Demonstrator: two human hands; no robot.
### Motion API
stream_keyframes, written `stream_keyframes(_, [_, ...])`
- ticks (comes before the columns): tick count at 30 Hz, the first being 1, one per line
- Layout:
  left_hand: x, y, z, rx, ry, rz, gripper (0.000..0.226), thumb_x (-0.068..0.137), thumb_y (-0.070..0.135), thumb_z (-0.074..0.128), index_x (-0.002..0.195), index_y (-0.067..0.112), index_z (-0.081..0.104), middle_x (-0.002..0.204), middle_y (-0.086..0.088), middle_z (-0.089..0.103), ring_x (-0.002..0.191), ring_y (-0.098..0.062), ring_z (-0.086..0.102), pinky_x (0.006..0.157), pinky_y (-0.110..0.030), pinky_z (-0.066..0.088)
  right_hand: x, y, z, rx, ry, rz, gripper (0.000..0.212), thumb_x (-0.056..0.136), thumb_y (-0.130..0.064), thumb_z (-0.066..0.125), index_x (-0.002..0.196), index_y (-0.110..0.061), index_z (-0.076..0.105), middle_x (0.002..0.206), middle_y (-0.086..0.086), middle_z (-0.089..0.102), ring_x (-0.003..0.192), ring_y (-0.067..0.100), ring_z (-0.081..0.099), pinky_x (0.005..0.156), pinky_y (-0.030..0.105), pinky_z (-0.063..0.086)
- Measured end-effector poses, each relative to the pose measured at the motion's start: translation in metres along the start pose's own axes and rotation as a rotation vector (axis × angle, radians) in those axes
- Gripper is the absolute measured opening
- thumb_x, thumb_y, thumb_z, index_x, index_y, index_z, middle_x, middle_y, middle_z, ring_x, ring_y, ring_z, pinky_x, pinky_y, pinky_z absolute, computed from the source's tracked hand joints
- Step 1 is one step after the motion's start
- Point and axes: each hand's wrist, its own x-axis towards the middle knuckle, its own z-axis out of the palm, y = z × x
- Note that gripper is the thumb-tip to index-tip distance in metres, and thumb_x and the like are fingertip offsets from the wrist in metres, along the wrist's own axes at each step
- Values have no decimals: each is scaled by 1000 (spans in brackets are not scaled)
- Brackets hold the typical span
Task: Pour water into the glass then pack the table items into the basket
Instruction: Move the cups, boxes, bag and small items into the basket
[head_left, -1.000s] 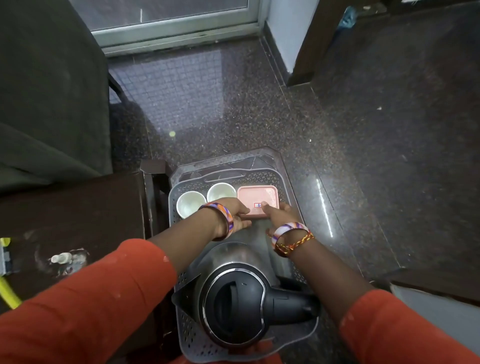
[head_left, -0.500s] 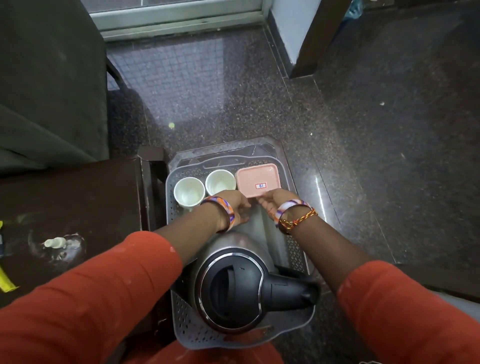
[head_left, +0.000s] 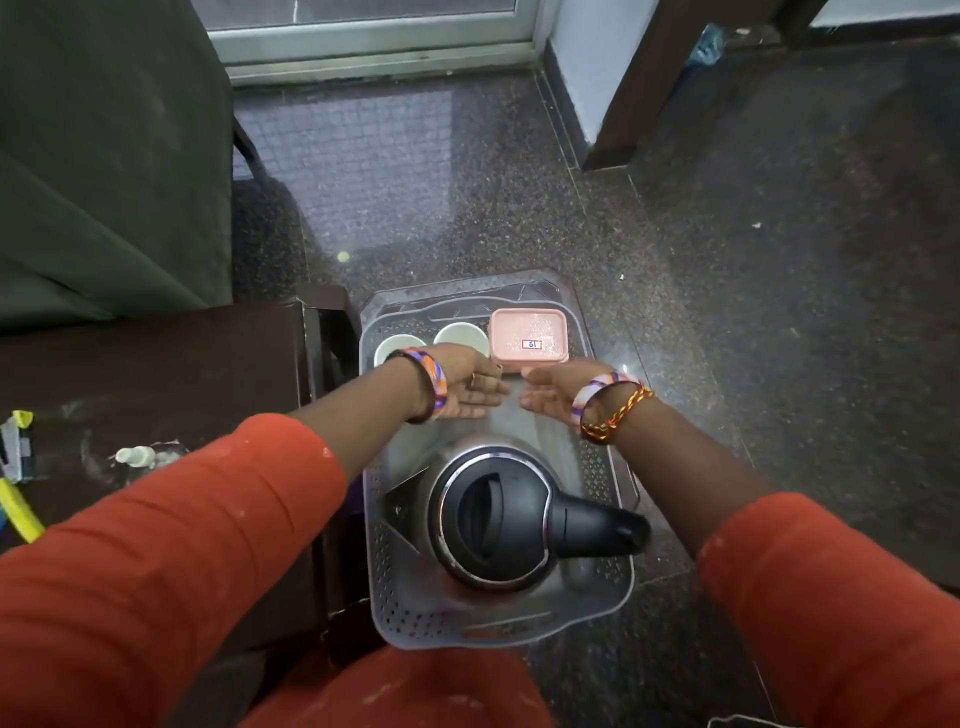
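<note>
A grey perforated basket (head_left: 602, 467) stands on the floor beside the dark table (head_left: 156, 374). In its near half sits a steel kettle with a black lid and handle (head_left: 493, 514). At its far end are two white cups (head_left: 397, 345) (head_left: 462, 335) and a pink lidded box (head_left: 527, 340). My left hand (head_left: 467, 387) and my right hand (head_left: 553, 389) hover over the basket's middle, palms facing each other, fingers apart. Neither hand holds or touches anything.
The dark table at the left carries a small white bottle (head_left: 134, 456) and a yellow and grey object (head_left: 18, 467) at its edge. A dark cloth-covered chair (head_left: 104, 156) stands behind it. A door frame (head_left: 623, 104) rises at the back right.
Both hands let go of the pink box and drew back toward me, turning palms inward. The box stays at the basket's far right.
</note>
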Motion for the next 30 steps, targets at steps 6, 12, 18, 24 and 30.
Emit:
stream_keyframes(6, [-55, 15, -28, 14, 10, 165, 21, 96, 17, 38, 82, 14, 53, 84, -2, 60, 77, -12, 57, 71, -24, 44, -44, -45, 35, -418, 2, -233, 21, 88, 4, 51, 107, 6, 60, 81, 12, 58, 73, 22, 58, 82, 36, 53])
stream_keyframes(12, [-113, -3, -98, -32, 99, 295, 24, 95, 15, 41, 75, 15, 54, 74, 1, 61, 72, -12, 56, 67, -24, 43, -81, -67, 144, -806, -36, -440, 10, 87, 1, 55, 90, 4, 64, 68, 9, 56, 62, 18, 55, 61, 24, 48])
stream_keyframes(18, [-162, -72, -226, -148, 242, 290, 24, 95, 18, 42, 74, 16, 54, 73, 2, 61, 69, -9, 54, 63, -23, 42, -75, -38, 285, -880, -163, -456, 23, 86, -3, 59, 64, -10, 56, 63, 8, 55, 57, 18, 52, 59, 26, 50])
stream_keyframes(24, [-194, -180, -354, -333, 438, 182, 26, 96, 15, 42, 72, 15, 50, 77, 1, 55, 69, -11, 52, 61, -23, 42, -34, 29, 407, -1022, -303, -292, 21, 85, 0, 59, 69, -13, 57, 68, 6, 58, 62, 17, 56, 69, 28, 53])
stream_keyframes(30, [-220, -283, -449, -532, 678, 87, 26, 96, 15, 40, 71, 14, 49, 75, 1, 53, 64, -11, 50, 61, -23, 38, 2, 107, 501, -1251, -342, -213, 21, 80, -2, 63, 66, -15, 54, 69, 6, 57, 69, 23, 56, 79, 39, 53])
